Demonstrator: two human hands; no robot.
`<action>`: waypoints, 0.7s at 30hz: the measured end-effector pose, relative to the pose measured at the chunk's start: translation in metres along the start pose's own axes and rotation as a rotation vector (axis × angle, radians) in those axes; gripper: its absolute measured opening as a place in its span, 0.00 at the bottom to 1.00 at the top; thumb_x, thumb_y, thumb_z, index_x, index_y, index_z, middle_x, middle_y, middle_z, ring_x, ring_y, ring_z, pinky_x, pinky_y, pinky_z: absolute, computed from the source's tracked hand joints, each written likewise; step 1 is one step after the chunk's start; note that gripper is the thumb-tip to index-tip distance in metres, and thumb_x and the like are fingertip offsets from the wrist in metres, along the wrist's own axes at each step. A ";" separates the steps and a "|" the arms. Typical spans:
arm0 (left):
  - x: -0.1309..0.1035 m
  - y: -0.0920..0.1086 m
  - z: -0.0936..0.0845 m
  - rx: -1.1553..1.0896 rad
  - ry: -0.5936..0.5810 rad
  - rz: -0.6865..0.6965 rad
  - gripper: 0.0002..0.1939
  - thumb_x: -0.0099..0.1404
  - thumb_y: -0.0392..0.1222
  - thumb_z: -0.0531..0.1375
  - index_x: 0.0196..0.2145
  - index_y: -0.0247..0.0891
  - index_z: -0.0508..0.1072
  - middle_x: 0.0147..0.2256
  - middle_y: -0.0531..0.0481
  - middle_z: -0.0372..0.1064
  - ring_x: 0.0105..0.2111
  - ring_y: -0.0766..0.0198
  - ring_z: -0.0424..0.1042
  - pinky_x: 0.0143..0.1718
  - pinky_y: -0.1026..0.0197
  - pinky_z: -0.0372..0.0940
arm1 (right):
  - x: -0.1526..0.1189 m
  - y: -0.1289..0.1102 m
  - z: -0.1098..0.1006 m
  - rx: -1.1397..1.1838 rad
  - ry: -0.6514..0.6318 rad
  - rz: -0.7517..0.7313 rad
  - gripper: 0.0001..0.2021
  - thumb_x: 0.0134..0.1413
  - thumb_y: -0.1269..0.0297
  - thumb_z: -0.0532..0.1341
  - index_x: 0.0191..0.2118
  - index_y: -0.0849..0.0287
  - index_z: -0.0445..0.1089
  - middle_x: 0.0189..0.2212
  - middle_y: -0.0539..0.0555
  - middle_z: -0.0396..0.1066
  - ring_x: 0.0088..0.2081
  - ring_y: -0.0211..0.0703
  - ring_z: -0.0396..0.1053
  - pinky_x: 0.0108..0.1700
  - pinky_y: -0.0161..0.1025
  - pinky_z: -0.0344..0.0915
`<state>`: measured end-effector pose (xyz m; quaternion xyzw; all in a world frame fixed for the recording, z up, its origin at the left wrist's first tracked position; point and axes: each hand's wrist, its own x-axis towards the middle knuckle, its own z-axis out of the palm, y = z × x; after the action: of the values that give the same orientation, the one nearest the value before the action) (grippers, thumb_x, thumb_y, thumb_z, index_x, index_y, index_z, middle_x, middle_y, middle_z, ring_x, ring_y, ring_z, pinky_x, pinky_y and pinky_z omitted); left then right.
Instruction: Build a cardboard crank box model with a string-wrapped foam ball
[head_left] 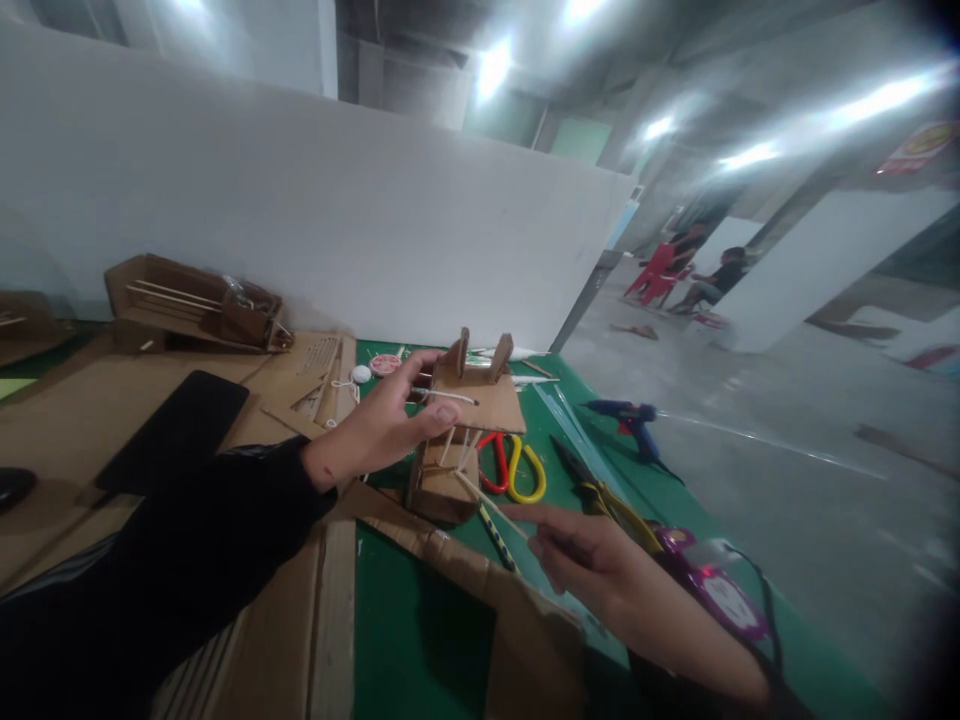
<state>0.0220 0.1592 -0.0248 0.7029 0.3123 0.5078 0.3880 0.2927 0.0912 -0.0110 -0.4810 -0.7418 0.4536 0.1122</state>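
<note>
My left hand [401, 415] grips a small cardboard model [491, 405], thumb over its top panel and fingers round the far left side. Two upright cardboard tabs rise from that panel, and a white cord lies across it. Thin sticks join the panel to a cardboard block [448, 492] below. Between the thumb and fingers of my right hand [589, 550] is a thin wooden stick [491, 503], its far tip at the block's top. Red and yellow scissor handles [527, 482] show just right of the model. A dark dotted pencil-like rod [496, 540] lies beneath the stick.
Pliers [574, 462], clear glue sticks [581, 430], a blue glue gun [636, 428] and a purple power strip [726, 592] lie right. Left are a black flat device [176, 425] and another cardboard model [187, 305]. A white partition [300, 200] stands behind; people sit far right.
</note>
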 end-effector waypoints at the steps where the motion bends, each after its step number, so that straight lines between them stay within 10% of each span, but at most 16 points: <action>1: 0.000 0.000 0.000 -0.001 -0.002 0.001 0.30 0.64 0.60 0.57 0.58 0.43 0.59 0.50 0.41 0.66 0.48 0.51 0.67 0.50 0.50 0.62 | 0.000 0.001 0.000 -0.004 -0.003 -0.002 0.21 0.64 0.57 0.51 0.57 0.61 0.66 0.24 0.46 0.54 0.25 0.36 0.51 0.27 0.34 0.50; 21: 0.000 0.001 0.001 -0.011 0.011 0.004 0.31 0.63 0.59 0.59 0.58 0.42 0.59 0.51 0.41 0.66 0.48 0.50 0.68 0.50 0.49 0.62 | 0.000 0.002 -0.003 0.024 0.020 -0.049 0.20 0.65 0.58 0.51 0.57 0.60 0.65 0.24 0.46 0.54 0.25 0.35 0.50 0.26 0.33 0.49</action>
<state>0.0230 0.1585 -0.0235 0.6984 0.3103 0.5142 0.3892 0.2956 0.0932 -0.0104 -0.4657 -0.7468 0.4547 0.1366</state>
